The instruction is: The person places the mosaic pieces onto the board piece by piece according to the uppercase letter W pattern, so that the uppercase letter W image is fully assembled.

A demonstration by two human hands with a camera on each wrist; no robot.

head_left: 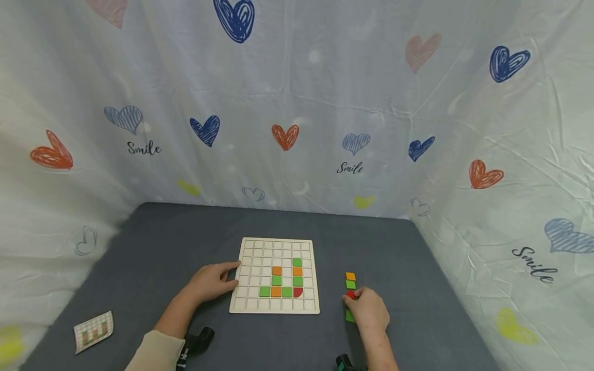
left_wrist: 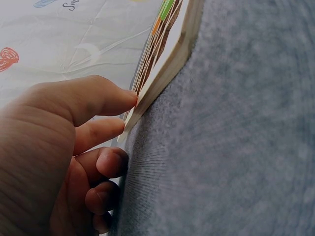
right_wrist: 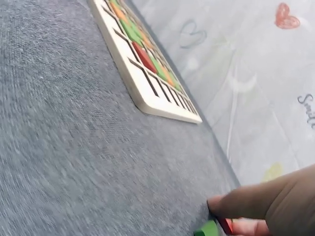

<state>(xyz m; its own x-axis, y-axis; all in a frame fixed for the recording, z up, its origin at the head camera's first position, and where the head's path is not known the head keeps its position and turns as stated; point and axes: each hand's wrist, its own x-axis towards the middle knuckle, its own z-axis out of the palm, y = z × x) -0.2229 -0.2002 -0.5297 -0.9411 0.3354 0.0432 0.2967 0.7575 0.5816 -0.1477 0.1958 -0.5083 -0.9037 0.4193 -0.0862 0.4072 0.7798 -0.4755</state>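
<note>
We are at a grey bench (head_left: 153, 247) inside a tent of heart-printed cloth, with a pale wooden grid board (head_left: 277, 274) lying flat in the middle of it. Our left hand (head_left: 211, 282) rests at the board's left edge, the upper fingers straight and touching the rim while the lower ones curl loosely under against the cloth, holding nothing; the left wrist view shows a fingertip (left_wrist: 129, 98) pressed to the board's side. Our right hand (head_left: 368, 309) sits to the right of the board, over a short column of loose tiles that runs from near to far: an orange tile (head_left: 350, 276) farthest, a green tile (head_left: 350, 284) next, then a red tile (head_left: 350, 294) that our fingers pinch, and another green piece (head_left: 349, 316) half hidden under the hand. The right wrist view confirms the grip, a fingertip (right_wrist: 231, 205) bearing on the red piece with green just beside it. On the board, orange and green tiles already fill some cells, with a red quarter-round piece (head_left: 298, 292) at the near right end of that pattern. The relation that matters: the board lies to the left of the right hand, well apart across bare cloth, and this hand is the nearer one to the tile column. A small printed card (head_left: 94, 330) lies at the near left.
</note>
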